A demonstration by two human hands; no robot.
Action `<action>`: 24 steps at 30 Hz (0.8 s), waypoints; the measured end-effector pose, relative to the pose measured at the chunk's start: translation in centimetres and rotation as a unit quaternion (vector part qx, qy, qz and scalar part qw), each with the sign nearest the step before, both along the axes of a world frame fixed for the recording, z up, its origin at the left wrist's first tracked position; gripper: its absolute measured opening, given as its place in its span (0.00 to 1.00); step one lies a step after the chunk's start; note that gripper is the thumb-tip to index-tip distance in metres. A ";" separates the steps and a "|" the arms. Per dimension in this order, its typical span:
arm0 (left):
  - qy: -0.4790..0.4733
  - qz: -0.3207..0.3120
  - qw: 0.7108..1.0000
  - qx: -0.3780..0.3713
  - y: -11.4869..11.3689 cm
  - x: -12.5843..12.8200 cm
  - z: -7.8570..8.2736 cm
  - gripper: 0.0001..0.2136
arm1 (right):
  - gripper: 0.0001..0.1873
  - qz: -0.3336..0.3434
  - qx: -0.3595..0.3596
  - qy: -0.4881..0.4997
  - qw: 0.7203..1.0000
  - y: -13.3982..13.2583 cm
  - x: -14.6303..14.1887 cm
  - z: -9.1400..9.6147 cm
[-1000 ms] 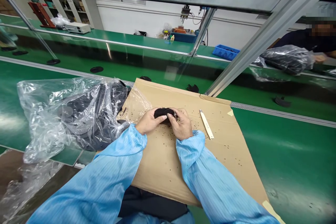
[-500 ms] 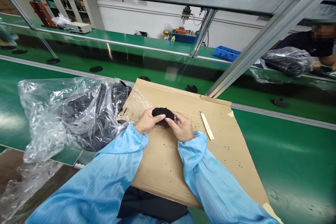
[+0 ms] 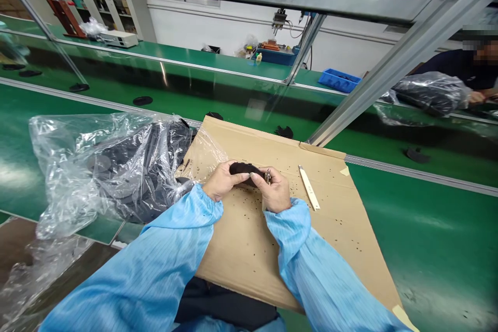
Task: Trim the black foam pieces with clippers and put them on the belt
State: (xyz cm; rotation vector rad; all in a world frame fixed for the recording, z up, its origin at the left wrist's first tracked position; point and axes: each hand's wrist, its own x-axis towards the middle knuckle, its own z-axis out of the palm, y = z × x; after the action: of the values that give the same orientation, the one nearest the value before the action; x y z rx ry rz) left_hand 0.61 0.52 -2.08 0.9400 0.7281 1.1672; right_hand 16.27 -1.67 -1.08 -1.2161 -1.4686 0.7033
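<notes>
My left hand [image 3: 222, 182] pinches a small round black piece [image 3: 241, 169] from the left, just above a flat cardboard sheet [image 3: 249, 238]. My right hand [image 3: 275, 189] is closed at the piece's right side, and a small metal tool [image 3: 267, 177] shows between its fingers. Both arms wear light blue sleeves. Tiny black crumbs dot the cardboard under my hands. A clear plastic bag [image 3: 105, 166] full of black parts lies to my left, its mouth close to my left wrist.
A pale flat stick [image 3: 309, 187] lies on the cardboard right of my hands. Green conveyor belts [image 3: 428, 228] run across, with loose black pieces [image 3: 142, 100] on the far one. A slanted aluminium post [image 3: 373, 78] rises behind. Another person sits at far right behind a bag [image 3: 431, 92].
My hands have stayed together on the black piece, turning it slightly. The view shifted a little; the person at far right moved slightly.
</notes>
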 end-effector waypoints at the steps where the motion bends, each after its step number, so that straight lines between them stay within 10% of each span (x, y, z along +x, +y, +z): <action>1: -0.007 -0.009 1.000 -0.001 0.0 0.1 0.0 0.20 | 0.18 -0.007 0.004 -0.005 1.000 0.0 0.0 0.0; 15: -0.089 -0.117 0.980 -0.135 -0.2 -0.4 0.9 0.22 | 0.09 0.060 0.213 -0.148 0.964 -1.1 -1.0 0.2; 21: -0.131 -0.121 0.970 -0.164 -0.4 -0.4 1.1 0.20 | 0.11 0.003 0.144 -0.138 0.980 -0.8 -0.7 -0.1; 24: -0.169 -0.049 0.968 -0.177 0.1 -0.5 1.3 0.14 | 0.28 -0.038 0.079 -0.120 0.989 -0.2 -0.3 -0.7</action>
State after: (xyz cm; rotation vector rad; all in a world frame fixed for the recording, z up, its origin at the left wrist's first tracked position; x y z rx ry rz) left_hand 0.11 0.58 -0.80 0.4565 0.5802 1.0328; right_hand 15.93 -1.89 -1.81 -1.2587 -1.6325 0.3887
